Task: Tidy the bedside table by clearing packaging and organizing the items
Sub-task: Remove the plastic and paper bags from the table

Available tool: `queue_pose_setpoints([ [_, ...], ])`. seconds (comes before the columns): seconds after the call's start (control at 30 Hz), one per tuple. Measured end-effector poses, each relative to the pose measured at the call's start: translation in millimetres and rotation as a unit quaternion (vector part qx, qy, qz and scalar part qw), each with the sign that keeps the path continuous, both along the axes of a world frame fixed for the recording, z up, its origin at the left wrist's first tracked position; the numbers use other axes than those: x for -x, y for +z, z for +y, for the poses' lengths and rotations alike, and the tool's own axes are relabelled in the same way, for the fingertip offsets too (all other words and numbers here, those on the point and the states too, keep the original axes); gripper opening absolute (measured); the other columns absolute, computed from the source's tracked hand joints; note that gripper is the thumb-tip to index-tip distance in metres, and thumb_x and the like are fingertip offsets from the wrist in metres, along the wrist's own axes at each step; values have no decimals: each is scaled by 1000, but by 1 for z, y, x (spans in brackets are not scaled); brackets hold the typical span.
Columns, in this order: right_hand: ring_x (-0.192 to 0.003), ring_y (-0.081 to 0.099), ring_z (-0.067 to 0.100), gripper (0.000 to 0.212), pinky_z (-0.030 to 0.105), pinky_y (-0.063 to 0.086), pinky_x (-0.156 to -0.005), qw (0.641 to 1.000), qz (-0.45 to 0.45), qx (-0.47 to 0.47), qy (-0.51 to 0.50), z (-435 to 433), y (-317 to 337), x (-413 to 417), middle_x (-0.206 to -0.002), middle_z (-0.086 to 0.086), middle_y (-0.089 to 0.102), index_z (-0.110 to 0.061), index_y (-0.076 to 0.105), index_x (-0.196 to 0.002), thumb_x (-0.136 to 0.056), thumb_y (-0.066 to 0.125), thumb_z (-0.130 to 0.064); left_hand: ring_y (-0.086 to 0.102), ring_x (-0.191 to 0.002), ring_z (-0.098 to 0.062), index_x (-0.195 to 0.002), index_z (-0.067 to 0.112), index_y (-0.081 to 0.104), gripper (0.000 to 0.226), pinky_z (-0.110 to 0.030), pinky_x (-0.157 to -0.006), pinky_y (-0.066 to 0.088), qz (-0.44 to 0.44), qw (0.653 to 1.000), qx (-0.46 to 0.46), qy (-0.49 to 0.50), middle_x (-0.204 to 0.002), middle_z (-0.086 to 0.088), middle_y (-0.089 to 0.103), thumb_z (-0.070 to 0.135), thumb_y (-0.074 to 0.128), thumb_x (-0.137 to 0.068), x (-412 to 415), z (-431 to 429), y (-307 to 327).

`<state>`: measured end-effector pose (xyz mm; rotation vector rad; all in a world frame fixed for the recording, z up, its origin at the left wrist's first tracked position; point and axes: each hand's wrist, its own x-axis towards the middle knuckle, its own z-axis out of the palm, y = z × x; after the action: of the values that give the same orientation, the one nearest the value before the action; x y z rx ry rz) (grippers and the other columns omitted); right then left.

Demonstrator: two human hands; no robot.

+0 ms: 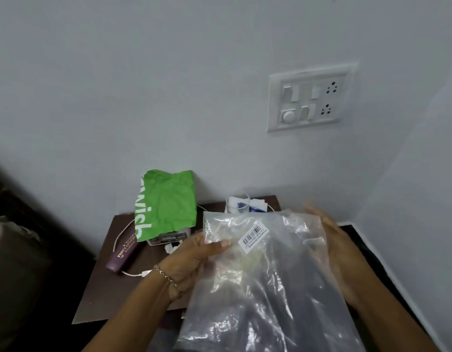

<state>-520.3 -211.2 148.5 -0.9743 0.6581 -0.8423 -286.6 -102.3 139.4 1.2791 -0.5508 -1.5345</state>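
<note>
Grey-white wall [169,85], behind both hands, meeting a second wall at a corner beyond the right hand.
Clear plastic bag [270,288]: crinkled, held up between the hands in front of the worktop, with dark contents showing through.
Worktop [105,288]: dark brown bedside table, below and beyond the left hand.
Green paper bag [166,199]: crumpled, white lettering, against the wall beyond the left hand, resting on a small box [166,237].
Switch plate [311,97]: white, on the wall above the right hand.
Purple box [123,250]: long, gold lettering, left of the left hand.
Left hand [194,255]: pinches the plastic bag's upper left edge, thumb on its front.
Right hand [329,232]: blurred, fingers extended beside the bag's right edge, apart from the left hand; contact cannot be told.
Glass [237,203]: beyond the bag's top edge.
White cable [145,273]: looped around the purple box.
Barcode label [253,236]: on the bag, beside the left thumb.
Bracelet [167,276]: on the left wrist.
</note>
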Motion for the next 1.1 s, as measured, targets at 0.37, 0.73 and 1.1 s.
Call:
queue_pose_setpoints([
  [0.37, -103, 67, 29, 81, 42, 53, -90, 994, 100, -39, 5, 11, -59, 45, -110, 11, 71, -18, 57, -120, -49, 89, -39, 66, -83, -26, -106, 5, 63, 49, -35, -74, 55, -103, 992, 32, 64, -99, -18, 72, 20, 82, -63, 52, -41, -37],
  [0.73, -82, 69, 5, 51, 16, 52, -59, 958, 189, -58, -206, 14, -123, 80, -114, -5, 59, -15, 38, -123, -82, 67, -7, 66, -54, -7, -91, 5, 66, 24, -16, -48, 48, -209, 976, -59, 25, -77, -13, 74, -3, 75, -70, 96, -70, -103],
  [1.1, -76, 54, 19, 59, 19, 50, -52, 874, 286, -39, -392, -60, -178, 148, -93, 5, 50, -21, 33, -107, -67, 74, -13, 61, -86, -24, -117, 17, 42, 60, -37, -73, 55, -153, 988, -22, -17, -93, -6, 64, 0, 74, -70, 183, -164, -174],
])
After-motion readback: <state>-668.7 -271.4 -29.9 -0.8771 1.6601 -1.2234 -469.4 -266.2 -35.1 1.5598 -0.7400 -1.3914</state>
